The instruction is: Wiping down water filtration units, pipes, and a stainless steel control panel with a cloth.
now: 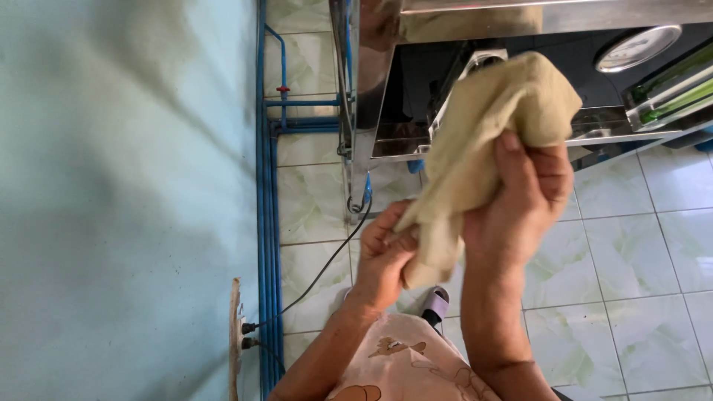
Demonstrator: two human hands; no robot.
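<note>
No packages, labels, signs or screens can be made out. The nearest thing to one is a round dial (637, 47) with a pale face and metal rim, lying at the upper right on a dark shelf of a steel unit; its markings are too small to make out.

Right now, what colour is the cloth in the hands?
Pale beige cloth, clearest in the head view.
</note>
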